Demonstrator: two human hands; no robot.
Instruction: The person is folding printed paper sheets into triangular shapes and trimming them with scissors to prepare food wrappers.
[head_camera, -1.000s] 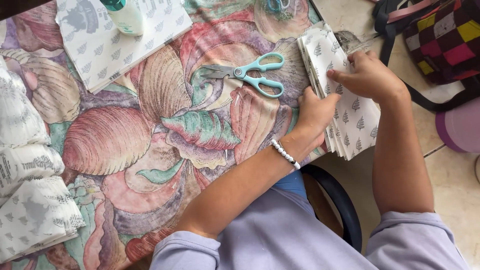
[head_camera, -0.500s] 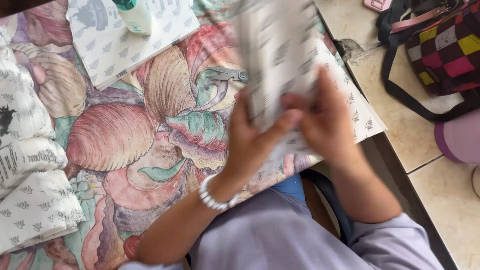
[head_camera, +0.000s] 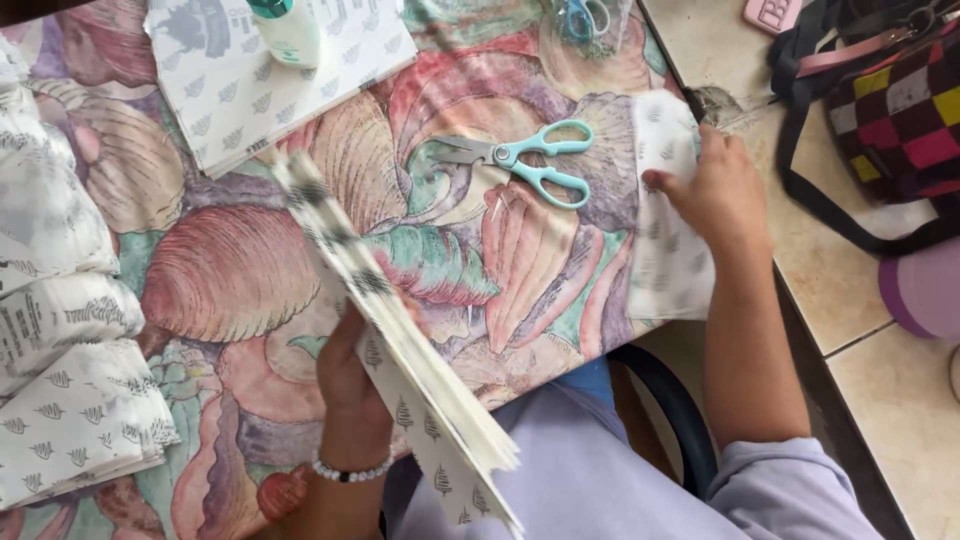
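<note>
scissors (head_camera: 530, 165): mint-green handles, grey blades
bench cloth (head_camera: 240, 270): pink, rust and teal shell print
paper stack (head_camera: 400, 340): white with small dark leaf motifs
paper sheet (head_camera: 670, 250): the same white leaf print
bag (head_camera: 900, 110), far right: pink, black and yellow checks
bracelet (head_camera: 350, 472): white beads

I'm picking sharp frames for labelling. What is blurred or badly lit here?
Head view: the paper stack in the left hand is motion-smeared at its far end; scissors, right hand and tablecloth are sharp; light is soft and even, no glare.
</note>
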